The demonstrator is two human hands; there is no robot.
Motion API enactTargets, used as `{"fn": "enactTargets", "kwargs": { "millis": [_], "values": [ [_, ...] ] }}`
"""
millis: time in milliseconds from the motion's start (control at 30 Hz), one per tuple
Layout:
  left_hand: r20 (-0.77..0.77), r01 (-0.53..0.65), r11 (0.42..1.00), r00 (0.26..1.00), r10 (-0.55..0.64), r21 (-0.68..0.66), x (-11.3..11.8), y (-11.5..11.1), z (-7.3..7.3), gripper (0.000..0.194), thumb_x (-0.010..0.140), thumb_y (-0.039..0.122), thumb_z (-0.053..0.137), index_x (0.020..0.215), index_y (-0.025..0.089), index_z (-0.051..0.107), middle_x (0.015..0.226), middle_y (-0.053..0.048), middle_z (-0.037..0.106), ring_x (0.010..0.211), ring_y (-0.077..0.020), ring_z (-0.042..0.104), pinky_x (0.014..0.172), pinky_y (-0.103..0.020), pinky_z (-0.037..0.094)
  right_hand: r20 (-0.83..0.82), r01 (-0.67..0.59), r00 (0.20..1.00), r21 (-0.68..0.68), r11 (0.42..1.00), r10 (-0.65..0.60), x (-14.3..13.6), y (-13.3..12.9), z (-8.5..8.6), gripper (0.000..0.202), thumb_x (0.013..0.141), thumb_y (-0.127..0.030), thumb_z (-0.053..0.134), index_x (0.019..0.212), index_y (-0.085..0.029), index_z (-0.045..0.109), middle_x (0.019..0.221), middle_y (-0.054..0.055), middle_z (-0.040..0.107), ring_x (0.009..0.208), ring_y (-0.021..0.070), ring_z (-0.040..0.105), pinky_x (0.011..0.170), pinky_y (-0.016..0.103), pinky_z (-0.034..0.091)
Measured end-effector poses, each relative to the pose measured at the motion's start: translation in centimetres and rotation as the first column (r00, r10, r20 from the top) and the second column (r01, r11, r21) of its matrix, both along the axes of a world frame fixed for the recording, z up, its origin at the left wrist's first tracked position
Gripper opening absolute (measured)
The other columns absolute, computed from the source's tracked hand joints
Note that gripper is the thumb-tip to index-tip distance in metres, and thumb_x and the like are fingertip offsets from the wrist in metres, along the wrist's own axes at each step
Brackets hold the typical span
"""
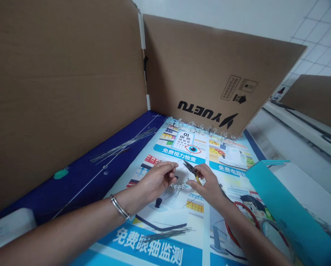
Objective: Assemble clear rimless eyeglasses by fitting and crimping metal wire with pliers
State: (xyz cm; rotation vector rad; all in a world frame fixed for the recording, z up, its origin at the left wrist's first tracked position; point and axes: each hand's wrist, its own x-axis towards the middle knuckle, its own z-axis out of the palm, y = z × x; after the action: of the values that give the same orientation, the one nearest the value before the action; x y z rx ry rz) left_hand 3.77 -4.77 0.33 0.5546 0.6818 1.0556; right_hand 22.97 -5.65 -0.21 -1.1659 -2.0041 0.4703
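My left hand (pixel 158 179), with a silver bangle on its wrist, pinches what looks like a thin wire between thumb and forefinger. My right hand (pixel 210 186) grips a pair of pliers (pixel 191 170) with dark jaws and a yellow handle; the jaws point up and left, close to my left fingertips. Below and between both hands hangs a strand of clear beads (pixel 178 187) with thin wire ends sticking out. My left fingers partly hide the strand's end.
Wire bundles lie on the blue cloth (pixel 123 145) and on the printed poster (pixel 168 233). Clear beaded pieces (pixel 201 127) line the foot of the cardboard panel (pixel 210 74). Another cardboard wall (pixel 65 81) stands left. At right is a turquoise box (pixel 287 207).
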Motion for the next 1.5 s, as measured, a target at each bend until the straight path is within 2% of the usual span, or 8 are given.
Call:
{"fn": "enactTargets", "kwargs": {
  "millis": [233, 367, 467, 667, 900, 1067, 1300, 1500],
  "values": [
    [0.044, 0.160, 0.983, 0.987, -0.157, -0.092, 0.4, -1.1, -0.7, 0.010, 0.073, 0.020, 0.061, 0.076, 0.010, 0.059, 0.062, -0.001, 0.047, 0.053, -0.0060, 0.045, 0.047, -0.019, 0.039, -0.052, 0.068, 0.996, 0.002, 0.998, -0.067, 0.6, 0.5, -0.3, 0.037, 0.069, -0.041, 0.064, 0.098, -0.021, 0.052, 0.082, 0.001, 0.047, 0.068, 0.0125, 0.042, 0.065, 0.026, 0.040],
    [0.049, 0.209, 0.973, 0.977, -0.205, -0.099, 0.6, -1.4, -0.8, 0.011, 0.075, 0.021, 0.059, 0.077, 0.010, 0.058, 0.060, 0.000, 0.046, 0.053, -0.0065, 0.046, 0.047, -0.019, 0.038, -0.070, 0.077, 0.994, -0.037, 0.996, -0.080, 0.6, 0.5, -0.3, 0.029, 0.076, -0.038, 0.057, 0.099, -0.021, 0.053, 0.081, 0.001, 0.048, 0.069, 0.0124, 0.044, 0.066, 0.026, 0.040],
    [0.078, 0.148, 0.984, 0.987, -0.140, -0.102, 0.5, -1.0, -0.7, 0.010, 0.075, 0.019, 0.060, 0.078, 0.010, 0.058, 0.064, 0.000, 0.047, 0.054, -0.0050, 0.044, 0.048, -0.018, 0.039, -0.066, 0.073, 0.995, -0.100, 0.992, -0.080, 0.8, 0.7, -0.5, 0.025, 0.079, -0.037, 0.053, 0.098, -0.020, 0.054, 0.082, 0.002, 0.051, 0.071, 0.0126, 0.046, 0.066, 0.026, 0.040],
    [0.081, 0.031, 0.995, 0.996, -0.023, -0.098, -0.4, 0.4, -0.3, 0.009, 0.074, 0.015, 0.059, 0.082, 0.010, 0.058, 0.070, 0.000, 0.048, 0.054, -0.0039, 0.044, 0.046, -0.016, 0.040, -0.001, 0.079, 0.997, -0.175, 0.981, -0.081, 1.7, 1.3, -0.6, 0.026, 0.075, -0.035, 0.057, 0.097, -0.020, 0.055, 0.083, 0.002, 0.052, 0.071, 0.0128, 0.048, 0.063, 0.025, 0.040],
    [0.101, 0.019, 0.996, 0.995, -0.011, -0.082, -0.7, 0.7, -0.3, 0.009, 0.075, 0.015, 0.058, 0.082, 0.010, 0.058, 0.071, -0.001, 0.048, 0.054, -0.0038, 0.045, 0.047, -0.016, 0.042, 0.065, 0.051, 0.997, -0.143, 0.988, -0.043, 1.7, 1.3, -0.6, 0.027, 0.073, -0.033, 0.059, 0.097, -0.021, 0.056, 0.086, 0.003, 0.054, 0.072, 0.0135, 0.050, 0.063, 0.026, 0.041],
    [0.097, 0.028, 0.997, 0.995, -0.021, -0.073, -0.6, 0.6, -0.3, 0.007, 0.075, 0.013, 0.057, 0.082, 0.010, 0.057, 0.070, 0.000, 0.048, 0.054, -0.0042, 0.046, 0.046, -0.016, 0.042, 0.101, 0.045, 0.994, -0.155, 0.987, -0.030, 1.6, 1.2, -0.8, 0.028, 0.074, -0.037, 0.057, 0.098, -0.021, 0.057, 0.082, 0.002, 0.056, 0.068, 0.0128, 0.051, 0.062, 0.025, 0.041],
    [0.073, -0.029, 0.999, 0.997, 0.032, -0.043, -0.5, 0.8, -0.8, 0.009, 0.076, 0.015, 0.057, 0.083, 0.010, 0.057, 0.072, -0.001, 0.051, 0.056, -0.0047, 0.048, 0.049, -0.017, 0.044, 0.108, 0.051, 0.994, -0.165, 0.985, -0.033, 1.5, 1.2, -1.0, 0.027, 0.075, -0.040, 0.056, 0.095, -0.022, 0.060, 0.080, 0.001, 0.059, 0.069, 0.0139, 0.053, 0.063, 0.025, 0.042],
    [0.057, -0.077, 0.997, 0.995, 0.076, 0.015, -0.5, 1.1, -1.5, 0.009, 0.076, 0.017, 0.058, 0.083, 0.012, 0.056, 0.073, -0.001, 0.051, 0.058, -0.0058, 0.049, 0.052, -0.019, 0.046, 0.010, 0.021, 1.000, -0.291, 0.956, -0.019, 1.4, 1.1, -0.6, 0.024, 0.077, -0.041, 0.053, 0.089, -0.021, 0.060, 0.078, 0.000, 0.060, 0.070, 0.0137, 0.054, 0.062, 0.024, 0.042]
  ]
}}
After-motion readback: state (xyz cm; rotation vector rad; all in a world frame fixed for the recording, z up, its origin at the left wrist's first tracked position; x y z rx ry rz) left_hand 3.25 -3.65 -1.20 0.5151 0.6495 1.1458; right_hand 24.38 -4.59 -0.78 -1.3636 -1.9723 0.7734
